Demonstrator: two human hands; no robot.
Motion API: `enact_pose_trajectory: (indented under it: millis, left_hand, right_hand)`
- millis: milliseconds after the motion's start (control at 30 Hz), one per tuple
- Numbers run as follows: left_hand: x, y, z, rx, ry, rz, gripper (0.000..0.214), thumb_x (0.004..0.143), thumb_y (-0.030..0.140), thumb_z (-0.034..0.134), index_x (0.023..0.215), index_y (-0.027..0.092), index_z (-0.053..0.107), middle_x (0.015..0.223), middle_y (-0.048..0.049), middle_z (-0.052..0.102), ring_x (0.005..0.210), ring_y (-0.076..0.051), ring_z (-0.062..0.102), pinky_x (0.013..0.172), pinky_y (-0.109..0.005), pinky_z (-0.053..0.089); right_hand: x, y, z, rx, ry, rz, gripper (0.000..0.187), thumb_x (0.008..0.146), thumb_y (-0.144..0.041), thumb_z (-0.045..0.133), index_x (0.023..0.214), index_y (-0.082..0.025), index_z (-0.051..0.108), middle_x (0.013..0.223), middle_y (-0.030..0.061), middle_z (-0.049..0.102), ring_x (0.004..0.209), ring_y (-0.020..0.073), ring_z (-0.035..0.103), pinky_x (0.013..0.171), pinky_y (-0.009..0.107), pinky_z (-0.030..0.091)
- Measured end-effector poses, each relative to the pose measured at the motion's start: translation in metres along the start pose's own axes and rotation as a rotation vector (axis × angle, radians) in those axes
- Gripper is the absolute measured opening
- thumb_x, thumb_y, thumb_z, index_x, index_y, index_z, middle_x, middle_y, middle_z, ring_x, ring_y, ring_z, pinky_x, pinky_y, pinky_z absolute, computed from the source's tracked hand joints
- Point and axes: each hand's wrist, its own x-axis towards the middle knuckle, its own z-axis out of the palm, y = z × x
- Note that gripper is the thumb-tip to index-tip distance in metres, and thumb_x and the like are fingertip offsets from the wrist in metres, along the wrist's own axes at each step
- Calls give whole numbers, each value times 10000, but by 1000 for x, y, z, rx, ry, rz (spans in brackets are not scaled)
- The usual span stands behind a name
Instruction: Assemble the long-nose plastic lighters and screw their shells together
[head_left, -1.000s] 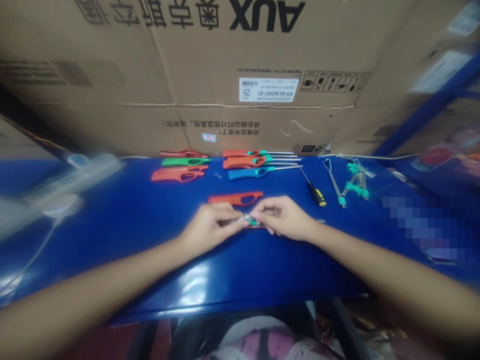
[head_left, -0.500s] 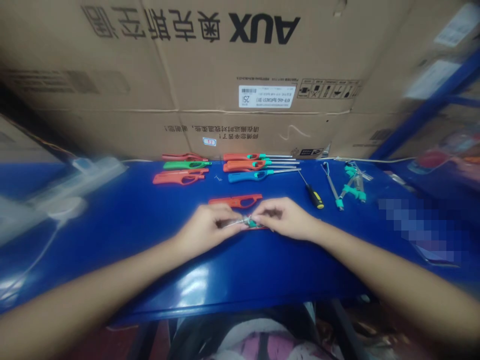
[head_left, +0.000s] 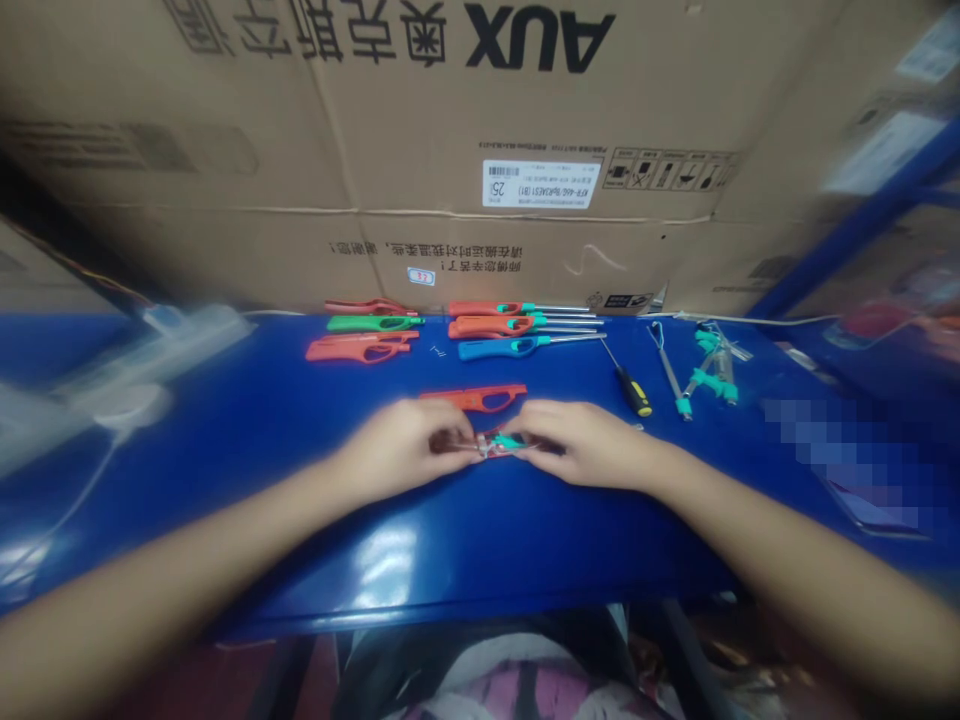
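Between my two hands lies a red lighter casing with teal and metal parts in it, low over the blue table. My left hand grips its left end, thumb and fingers pinched together. On its right end my right hand is closed too, fingertips at the teal part. My fingers cover both ends of the casing. Just beyond my hands rests an orange casing half with a looped trigger opening.
Farther back lie a green casing, an orange casing, and long-nosed lighters, one a blue lighter. A black-yellow screwdriver and teal-ended metal tubes are at right. A power strip sits left; a cardboard box stands behind.
My fingertips have drawn slightly apart along the casing, showing more of the teal and metal parts. The view has tilted down a little.
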Motion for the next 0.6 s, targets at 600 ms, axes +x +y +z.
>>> enact_pose_trajectory:
  millis: [600]
  left_hand:
    - [1,4,-1,4,-29,-9,134,900,240,672,961,196,782,876,-47,746,723,-154,672,653,-246,502]
  right_hand:
    - [-1,-1,-5,-27,-16,43,245,928,-226,606,1166,-215,664,961,39,712,776,153,625,663,256,439]
